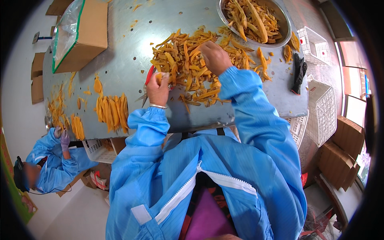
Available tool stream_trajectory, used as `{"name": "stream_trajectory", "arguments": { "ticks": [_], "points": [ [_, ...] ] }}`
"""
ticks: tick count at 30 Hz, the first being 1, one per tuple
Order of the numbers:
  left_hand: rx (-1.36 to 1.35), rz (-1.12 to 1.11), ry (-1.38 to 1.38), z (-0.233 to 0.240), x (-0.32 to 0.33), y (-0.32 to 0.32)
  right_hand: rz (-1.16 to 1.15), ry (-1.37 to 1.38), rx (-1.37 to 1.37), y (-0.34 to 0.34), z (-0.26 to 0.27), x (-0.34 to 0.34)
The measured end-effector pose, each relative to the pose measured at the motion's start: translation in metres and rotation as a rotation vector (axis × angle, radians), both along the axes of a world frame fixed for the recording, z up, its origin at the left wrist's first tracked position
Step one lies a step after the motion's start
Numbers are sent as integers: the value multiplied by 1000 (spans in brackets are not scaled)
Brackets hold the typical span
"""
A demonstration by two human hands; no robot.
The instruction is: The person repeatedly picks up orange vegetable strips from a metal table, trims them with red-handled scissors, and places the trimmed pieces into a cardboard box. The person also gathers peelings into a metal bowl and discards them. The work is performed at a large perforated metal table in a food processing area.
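A loose pile of orange dried strips [192,66], which look like sweet potato, is spread on the metal table [129,27] before me. My left hand [158,91] is at the pile's left edge, with a small orange piece [159,77] between thumb and fingers. Partly under that hand lie red-handled shears [149,76], their blades pointing towards me. My right hand [216,57] reaches over the upper middle of the pile, its fingertips down at the strips. Whether it grips one is hidden. A neat bundle of longer strips [112,112] lies left of my left hand.
A metal bowl [288,36] heaped with strips stands at the far right, near a black glove [298,75]. A lined cardboard box [90,33] stands far left. A gloved co-worker [57,162] handles strips at left. White plastic crates [322,111] stand beyond the table's right edge.
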State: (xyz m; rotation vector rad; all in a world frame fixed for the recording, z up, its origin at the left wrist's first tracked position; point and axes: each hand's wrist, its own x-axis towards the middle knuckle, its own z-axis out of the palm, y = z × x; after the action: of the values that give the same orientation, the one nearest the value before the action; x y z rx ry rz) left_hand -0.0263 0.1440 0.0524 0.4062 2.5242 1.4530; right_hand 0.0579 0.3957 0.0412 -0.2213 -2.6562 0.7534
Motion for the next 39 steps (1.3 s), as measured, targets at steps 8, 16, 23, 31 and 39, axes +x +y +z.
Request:
{"name": "stream_trajectory", "arguments": {
  "ticks": [8,16,23,31,39],
  "points": [
    [-157,-153,-20,-18,-9,15,-98,-403,158,-6,0,-34],
    [103,-127,-45,3,-34,37,-367,-65,-89,-1,11,25],
    [-88,-560,438,-8,-27,107,-466,26,-807,-40,26,101],
    [-551,-553,501,-18,-41,149,-472,8,-863,-110,8,172],
    [-240,-610,138,6,0,135,-941,-110,-371,1,-2,170]
  ]
}}
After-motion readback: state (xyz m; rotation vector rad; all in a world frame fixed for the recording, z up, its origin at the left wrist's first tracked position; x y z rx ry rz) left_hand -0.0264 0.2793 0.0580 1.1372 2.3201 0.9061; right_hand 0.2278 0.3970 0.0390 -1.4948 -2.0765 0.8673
